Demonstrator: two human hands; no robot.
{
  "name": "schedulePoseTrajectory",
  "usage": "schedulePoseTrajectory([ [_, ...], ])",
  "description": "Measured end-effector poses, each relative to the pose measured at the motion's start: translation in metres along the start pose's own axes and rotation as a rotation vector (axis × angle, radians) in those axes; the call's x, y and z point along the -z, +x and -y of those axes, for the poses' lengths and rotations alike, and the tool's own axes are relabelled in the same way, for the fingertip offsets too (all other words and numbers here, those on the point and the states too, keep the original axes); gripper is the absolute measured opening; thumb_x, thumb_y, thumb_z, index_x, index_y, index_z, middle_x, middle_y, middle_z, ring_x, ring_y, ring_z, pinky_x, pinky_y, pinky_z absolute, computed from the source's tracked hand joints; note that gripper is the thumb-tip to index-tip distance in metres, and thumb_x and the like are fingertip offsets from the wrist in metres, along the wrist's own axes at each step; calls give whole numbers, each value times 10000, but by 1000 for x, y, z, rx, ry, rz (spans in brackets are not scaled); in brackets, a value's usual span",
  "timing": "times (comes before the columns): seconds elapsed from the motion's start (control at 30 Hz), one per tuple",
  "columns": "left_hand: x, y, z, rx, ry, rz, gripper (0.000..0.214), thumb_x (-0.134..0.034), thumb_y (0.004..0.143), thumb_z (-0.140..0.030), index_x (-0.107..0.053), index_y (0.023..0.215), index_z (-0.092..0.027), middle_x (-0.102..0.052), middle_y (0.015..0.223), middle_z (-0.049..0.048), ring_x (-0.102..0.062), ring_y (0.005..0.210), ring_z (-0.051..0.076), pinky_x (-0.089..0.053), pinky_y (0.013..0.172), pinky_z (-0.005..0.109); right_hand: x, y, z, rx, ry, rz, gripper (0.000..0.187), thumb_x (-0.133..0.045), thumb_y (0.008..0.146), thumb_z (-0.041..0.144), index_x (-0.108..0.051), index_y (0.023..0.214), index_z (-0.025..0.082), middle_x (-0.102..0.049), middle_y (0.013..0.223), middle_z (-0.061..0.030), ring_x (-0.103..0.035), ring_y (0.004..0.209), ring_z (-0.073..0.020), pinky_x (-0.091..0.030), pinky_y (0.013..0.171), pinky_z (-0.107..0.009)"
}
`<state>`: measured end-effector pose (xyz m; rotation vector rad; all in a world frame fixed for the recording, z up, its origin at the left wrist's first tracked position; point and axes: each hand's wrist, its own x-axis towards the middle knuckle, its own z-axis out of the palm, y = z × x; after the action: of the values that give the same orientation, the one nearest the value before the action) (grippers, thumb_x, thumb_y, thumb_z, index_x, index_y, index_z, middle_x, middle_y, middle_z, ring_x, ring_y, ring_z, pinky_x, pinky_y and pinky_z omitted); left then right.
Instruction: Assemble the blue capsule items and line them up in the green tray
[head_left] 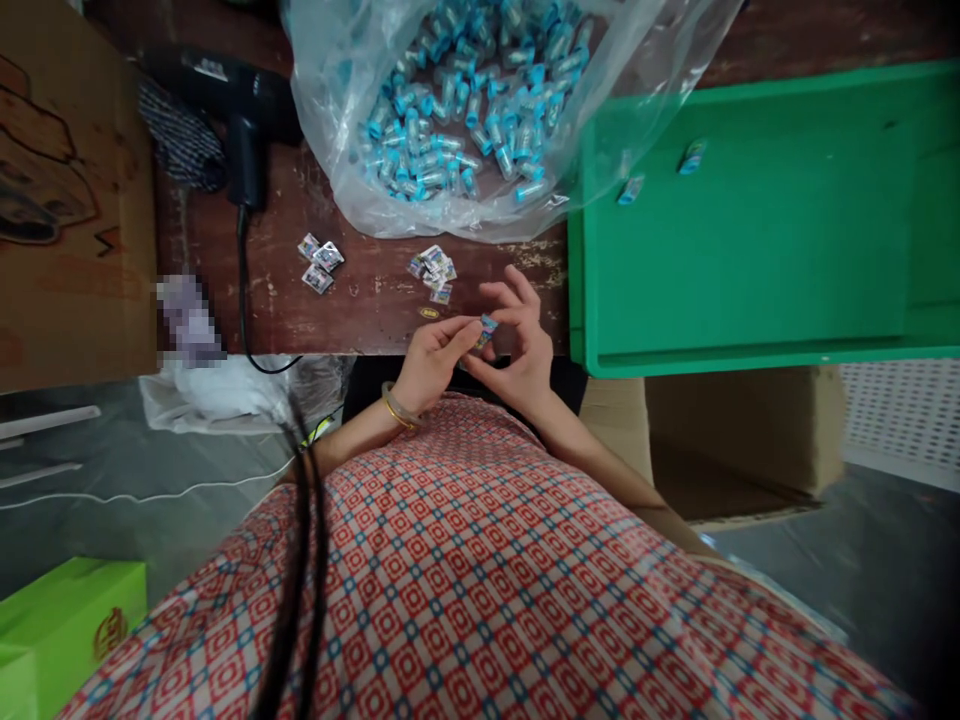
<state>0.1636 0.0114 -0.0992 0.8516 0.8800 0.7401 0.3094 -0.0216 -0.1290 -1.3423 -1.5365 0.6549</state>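
Both hands meet at the near edge of the wooden table (360,300). My left hand (430,362) and my right hand (519,345) pinch between their fingertips a small blue-capped vial with a printed label (487,328). A gold bangle (397,408) sits on my left wrist. Just beyond the hands lies a small pile of printed labels (433,272), with a second little pile of labels (320,264) to the left. Further back stands an open clear plastic bag (480,110) full of blue-capped vials.
A green plastic tray (757,290) with two vials (660,172) in it stands on the right. A black heat gun (240,110) with its cord lies at the back left beside a cardboard box (67,200). A carton (742,440) sits below the tray, a green box (52,630) bottom left.
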Motion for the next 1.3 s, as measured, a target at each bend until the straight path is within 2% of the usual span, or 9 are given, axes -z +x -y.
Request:
schedulePoseTrajectory([
  [0.1, 0, 2, -3, 38, -58, 54, 458, -803, 853, -643, -798, 934, -192, -737, 788, 22, -673, 749, 140, -537, 753, 265, 3, 2, 1, 11, 25, 20, 347, -707, 922, 530, -533, 1132, 316, -613, 1523, -117, -308, 1653, -332, -510, 1137, -660],
  [0.23, 7, 5, -12, 70, -87, 68, 520, -888, 759, -639, -793, 999, -188, -746, 806, 20, -686, 746, 135, -542, 740, 262, 20, 11, -2, 27, -23, 138, 438, -766, 887, 608, -597, 1161, 311, -629, 1527, -93, -346, 1637, -342, -364, 1273, -690],
  [0.33, 12, 5, -12, 60, -96, 33, 538, -955, 690, -590, -796, 1019, -195, -762, 860, 19, -706, 762, 140, -564, 777, 290, 31, 18, -3, 27, 18, 203, 411, -714, 919, 657, -667, 1137, 311, -627, 1549, -54, -393, 1613, -339, -336, 1297, -676],
  [0.53, 14, 4, -5, 41, -84, 23, 500, -983, 679, -524, -816, 1032, -212, -793, 943, 35, -745, 841, 176, -600, 849, 346, 27, 24, 5, -44, 68, 105, 300, -626, 1006, 574, -716, 961, 291, -715, 1420, -24, -458, 1569, -313, -363, 1282, -675],
  [0.73, 12, 3, -10, 14, 35, 61, 490, -951, 720, -520, -828, 1081, -212, -808, 931, 34, -736, 832, 171, -605, 845, 328, 16, 19, 2, -108, 166, 4, 363, -592, 1026, 585, -700, 885, 267, -763, 1328, -38, -530, 1517, -303, -400, 1266, -660],
  [0.93, 14, 4, -6, 6, 108, 68, 471, -886, 797, -546, -832, 1108, -196, -784, 848, 40, -704, 776, 175, -577, 808, 332, 22, 23, -5, -158, 212, 106, 433, -526, 1059, 594, -688, 843, 255, -803, 1236, -33, -657, 1381, -276, -486, 1218, -590],
  [1.1, 15, 7, -3, -164, 357, -62, 429, -915, 774, -477, -838, 1102, -212, -803, 956, 53, -695, 851, 201, -549, 845, 338, 27, 28, 0, -77, -24, 94, 298, -667, 999, 517, -694, 853, 259, -800, 1211, -29, -611, 1423, -319, -346, 1284, -659],
  [1.17, 14, 7, -2, -237, 479, -110, 410, -903, 792, -453, -835, 1120, -216, -814, 1035, 68, -705, 920, 218, -546, 893, 345, 25, 30, -3, -65, -51, 56, 287, -656, 1010, 497, -693, 848, 263, -805, 1149, -19, -623, 1402, -316, -314, 1293, -667],
  [1.3, 18, 9, 0, -161, 375, 33, 476, -817, 869, -540, -798, 1176, -176, -816, 996, 83, -725, 871, 203, -575, 844, 336, 25, 34, -13, -109, 145, -46, 410, -541, 1073, 513, -666, 784, 251, -811, 1038, -26, -701, 1271, -268, -490, 1178, -558],
])
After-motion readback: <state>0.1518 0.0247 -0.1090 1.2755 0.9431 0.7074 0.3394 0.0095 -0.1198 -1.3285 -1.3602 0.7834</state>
